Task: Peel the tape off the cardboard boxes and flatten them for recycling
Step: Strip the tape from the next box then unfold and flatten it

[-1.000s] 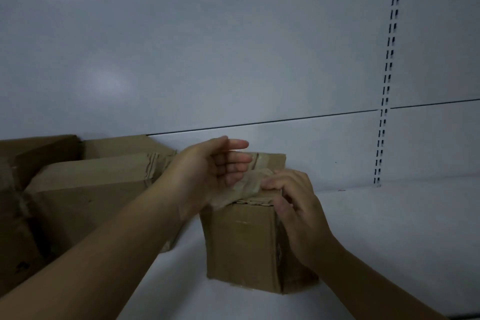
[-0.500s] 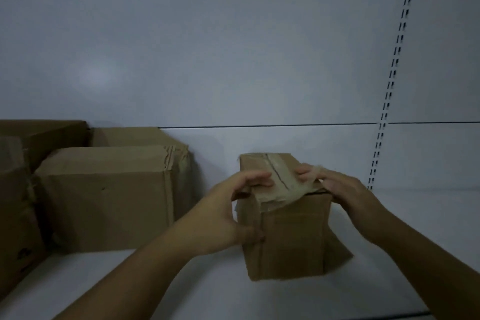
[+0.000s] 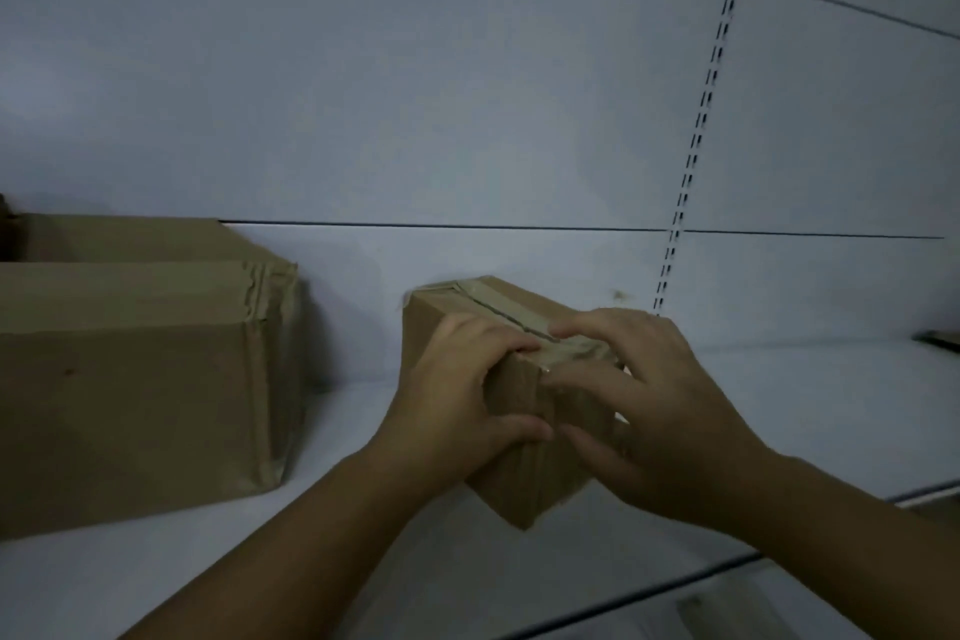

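A small brown cardboard box (image 3: 524, 478) stands on the white shelf, turned so one corner faces me. A strip of tan tape (image 3: 501, 304) runs along its top seam and bunches at the near edge. My left hand (image 3: 457, 411) grips the box's left side, thumb low on the front face and fingers curled over the top edge. My right hand (image 3: 639, 411) covers the near right corner, its fingers curled on the crumpled tape end (image 3: 571, 353).
A larger taped cardboard box (image 3: 135, 379) stands to the left on the white shelf (image 3: 779, 411), with another box (image 3: 119, 237) behind it. A slotted upright (image 3: 691, 161) runs up the white back panel. The shelf's front edge passes at lower right.
The box has been turned so a corner points at me. My right hand came down from the lifted tape flap onto the near top edge. The camera moved closer and tilted.
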A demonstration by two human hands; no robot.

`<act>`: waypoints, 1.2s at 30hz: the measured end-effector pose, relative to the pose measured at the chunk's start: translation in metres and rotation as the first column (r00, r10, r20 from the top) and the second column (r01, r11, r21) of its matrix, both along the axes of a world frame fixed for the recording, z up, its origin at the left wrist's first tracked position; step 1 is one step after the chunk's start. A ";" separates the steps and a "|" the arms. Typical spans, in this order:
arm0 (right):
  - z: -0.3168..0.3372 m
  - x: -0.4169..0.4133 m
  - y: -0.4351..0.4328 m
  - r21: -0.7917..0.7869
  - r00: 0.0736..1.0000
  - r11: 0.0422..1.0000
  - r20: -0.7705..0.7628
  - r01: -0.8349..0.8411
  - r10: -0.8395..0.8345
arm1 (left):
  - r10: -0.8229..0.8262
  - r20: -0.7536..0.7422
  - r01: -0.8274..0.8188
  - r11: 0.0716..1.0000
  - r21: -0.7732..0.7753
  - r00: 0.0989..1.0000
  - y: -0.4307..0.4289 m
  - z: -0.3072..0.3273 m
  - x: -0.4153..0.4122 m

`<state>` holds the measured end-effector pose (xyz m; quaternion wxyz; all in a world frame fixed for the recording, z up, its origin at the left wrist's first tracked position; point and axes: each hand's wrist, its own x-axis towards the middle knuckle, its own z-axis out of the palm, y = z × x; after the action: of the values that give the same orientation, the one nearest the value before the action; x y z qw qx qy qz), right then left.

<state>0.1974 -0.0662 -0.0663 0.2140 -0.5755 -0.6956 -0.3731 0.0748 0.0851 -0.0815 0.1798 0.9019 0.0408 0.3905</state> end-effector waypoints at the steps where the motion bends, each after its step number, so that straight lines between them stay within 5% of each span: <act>1: -0.001 0.004 0.002 -0.036 0.999 0.999 -0.027 -0.021 0.020 | -0.005 -0.010 0.005 1.000 -0.003 1.000 0.001 0.003 0.001; 11: 0.007 0.014 0.008 -0.019 0.988 0.989 -0.050 -0.147 0.146 | -0.063 0.073 0.064 0.998 -0.009 0.995 0.009 -0.008 0.006; 22: 0.025 0.009 -0.001 -0.144 0.978 0.987 -0.205 -0.073 0.042 | -0.132 0.153 0.142 0.989 -0.052 0.979 0.010 -0.023 0.011; 25: 0.034 0.000 -0.002 -0.189 0.891 0.981 -0.451 -0.040 -0.050 | -0.129 0.147 0.140 0.988 -0.066 0.981 0.010 -0.027 0.011; 36: 0.062 -0.004 0.011 -0.336 0.555 0.937 -0.799 -0.094 -0.231 | -0.022 0.218 0.034 0.998 -0.053 0.976 0.000 -0.042 0.025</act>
<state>0.1930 -0.0557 -0.0046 0.3976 -0.7375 -0.5427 0.0594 0.1001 0.0848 -0.1239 0.2142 0.8488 0.0193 0.4830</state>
